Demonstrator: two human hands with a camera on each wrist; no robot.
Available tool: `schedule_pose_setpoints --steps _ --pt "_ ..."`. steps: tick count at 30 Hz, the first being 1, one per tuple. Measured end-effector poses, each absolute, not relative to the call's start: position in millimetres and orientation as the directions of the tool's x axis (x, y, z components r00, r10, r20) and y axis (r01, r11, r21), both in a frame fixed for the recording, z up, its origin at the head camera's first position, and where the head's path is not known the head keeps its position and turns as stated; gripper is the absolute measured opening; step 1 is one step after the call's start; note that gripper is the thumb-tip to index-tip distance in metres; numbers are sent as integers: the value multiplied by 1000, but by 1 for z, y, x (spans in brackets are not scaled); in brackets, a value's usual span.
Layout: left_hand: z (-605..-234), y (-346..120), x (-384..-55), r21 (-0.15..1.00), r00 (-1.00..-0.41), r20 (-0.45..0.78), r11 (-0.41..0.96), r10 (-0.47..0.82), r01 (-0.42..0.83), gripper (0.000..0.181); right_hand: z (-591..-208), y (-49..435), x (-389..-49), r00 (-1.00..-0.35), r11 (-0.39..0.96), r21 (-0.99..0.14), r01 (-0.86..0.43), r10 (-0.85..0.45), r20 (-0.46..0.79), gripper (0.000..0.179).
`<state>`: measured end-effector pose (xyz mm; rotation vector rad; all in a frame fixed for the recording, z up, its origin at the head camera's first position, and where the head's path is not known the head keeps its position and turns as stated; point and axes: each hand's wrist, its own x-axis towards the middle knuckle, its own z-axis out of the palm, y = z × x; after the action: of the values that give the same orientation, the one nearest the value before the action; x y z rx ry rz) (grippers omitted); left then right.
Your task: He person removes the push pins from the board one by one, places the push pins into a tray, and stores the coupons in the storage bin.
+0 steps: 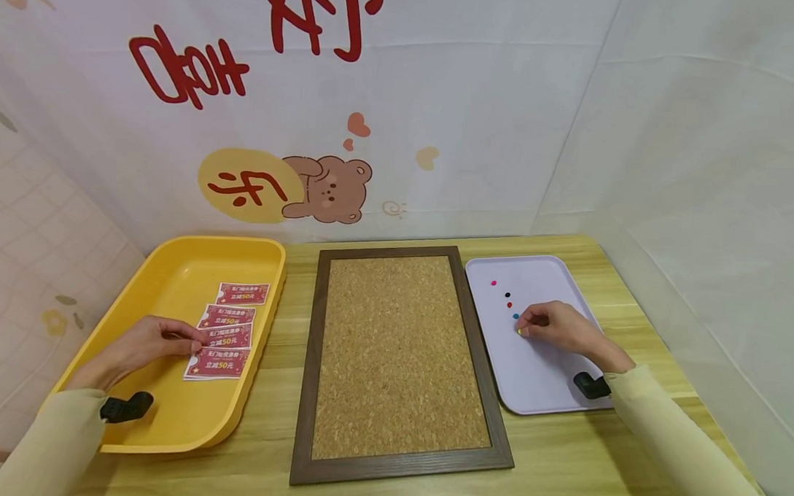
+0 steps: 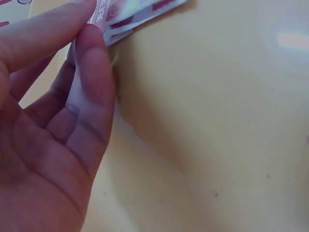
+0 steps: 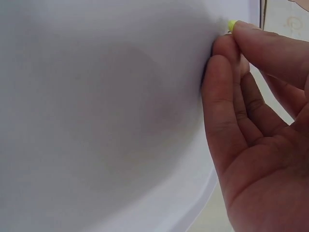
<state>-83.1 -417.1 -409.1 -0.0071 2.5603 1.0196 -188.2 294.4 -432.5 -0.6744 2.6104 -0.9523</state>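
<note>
In the head view my left hand (image 1: 145, 347) is over the yellow tray (image 1: 166, 269), its thumb and fingers pinching the left edge of a red paper coupon (image 1: 231, 336). Other red coupons (image 1: 218, 363) overlap around it in a loose column. The left wrist view shows thumb and fingertips closed on the coupon (image 2: 100, 13). Over the lilac tray (image 1: 550, 388), my right hand (image 1: 561, 328) pinches a small yellow pushpin (image 3: 231, 25) between thumb and forefinger. Beside those fingertips a blue pushpin (image 1: 516, 316), a red one (image 1: 509, 305) and a black one (image 1: 508, 295) lie in line.
A cork board (image 1: 400, 357) with a dark brown frame (image 1: 309, 362) lies on the wooden table (image 1: 266, 433) between the trays. A pink pushpin (image 1: 493, 283) is near the lilac tray's far left corner. White printed cloth (image 1: 481, 98) hangs behind the table.
</note>
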Motion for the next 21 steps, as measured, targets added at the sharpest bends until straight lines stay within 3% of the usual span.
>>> schedule_pose_setpoints --steps 12,21 --pt "-375 -404 -73 620 -990 -129 784 62 -32 42 -408 291 -182 -880 696 -632 -341 -473 -45 7" --pt "-332 -329 -64 640 -992 111 759 64 121 44 -382 262 -168 -898 680 -609 -409 -420 134 15"
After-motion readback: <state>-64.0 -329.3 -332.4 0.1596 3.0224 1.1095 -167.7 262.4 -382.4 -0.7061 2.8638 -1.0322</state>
